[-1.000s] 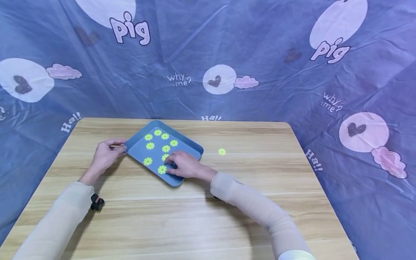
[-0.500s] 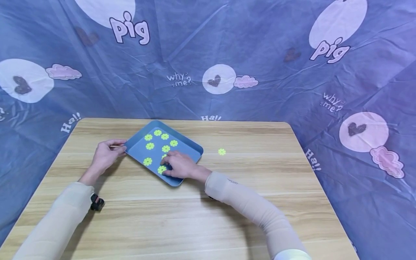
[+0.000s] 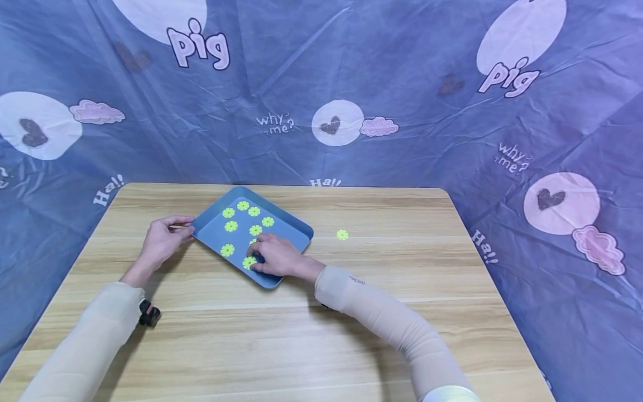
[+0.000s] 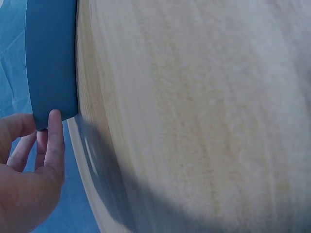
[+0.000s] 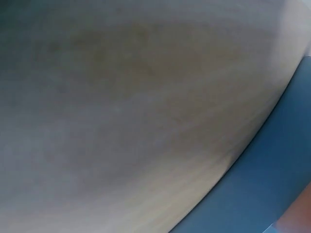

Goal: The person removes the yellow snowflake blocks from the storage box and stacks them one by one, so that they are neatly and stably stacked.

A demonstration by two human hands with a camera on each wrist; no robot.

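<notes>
A shallow blue tray (image 3: 241, 237) lies at an angle on the table, with several yellow-green, flower-shaped slices inside. In the head view my left hand (image 3: 163, 240) is at the tray's left corner. The left wrist view shows its fingers and thumb pinching that corner (image 4: 53, 73). My right hand (image 3: 276, 255) reaches over the tray's near right part, its fingers bent downward. Thumb and fingertips are close to the nearest slice (image 3: 249, 263), and another slice is partly hidden behind the fingers. Whether they pinch a slice is unclear; the right wrist view shows mostly table and tray wall (image 5: 262, 170).
One more slice (image 3: 342, 234) lies alone on the wooden table (image 3: 382, 268), right of the tray. Blue patterned cloth (image 3: 281, 156) hangs behind and along both sides. A black device (image 3: 149, 314) is strapped at the left wrist.
My right hand has shifted slightly left, its fingertips closer to the near slice, and is almost still over the last half second. Left hand and tray stay put.
</notes>
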